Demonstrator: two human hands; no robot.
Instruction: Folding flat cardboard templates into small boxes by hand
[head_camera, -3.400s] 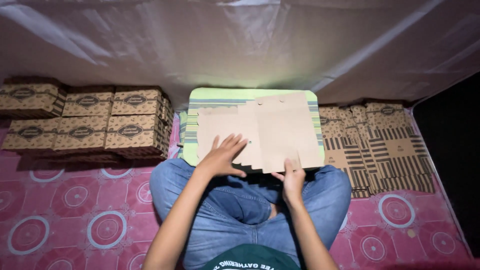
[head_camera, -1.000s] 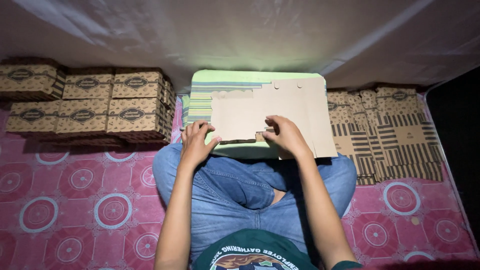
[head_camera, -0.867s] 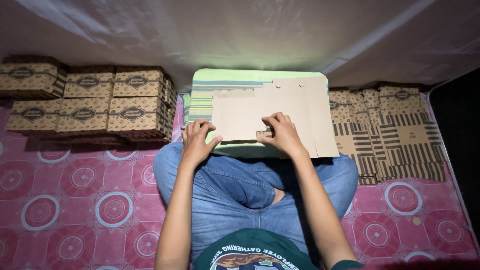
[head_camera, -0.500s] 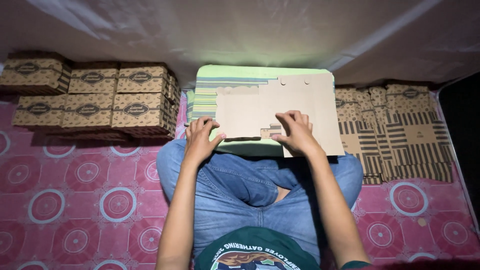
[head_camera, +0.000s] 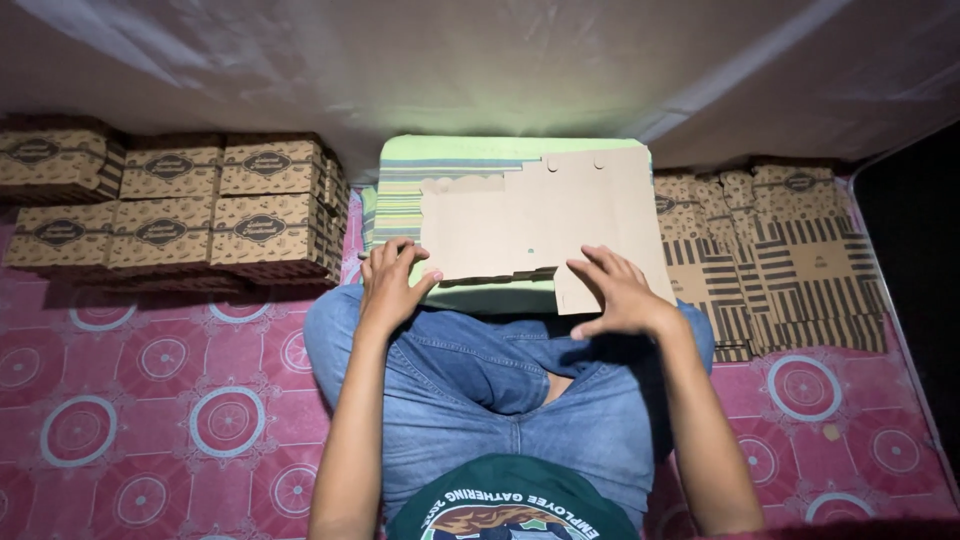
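A flat brown cardboard box blank (head_camera: 545, 222) lies on a green striped cushion (head_camera: 400, 190) in front of my crossed legs. My left hand (head_camera: 388, 284) rests at the blank's near left corner, fingers curled over the edge of the cushion. My right hand (head_camera: 618, 293) presses flat on the blank's lower right flap, fingers spread. A near flap of the blank is folded up slightly between the hands.
Several folded patterned cardboard boxes (head_camera: 190, 205) are stacked to the left. A pile of flat striped box blanks (head_camera: 775, 255) lies to the right. A pink mat with circle pattern (head_camera: 130, 410) covers the floor. White sheeting (head_camera: 480, 60) hangs behind.
The blank has been shifted and partly folded on the cushion. My right hand slid from the blank's middle to its lower right flap. My left hand stayed at the left corner.
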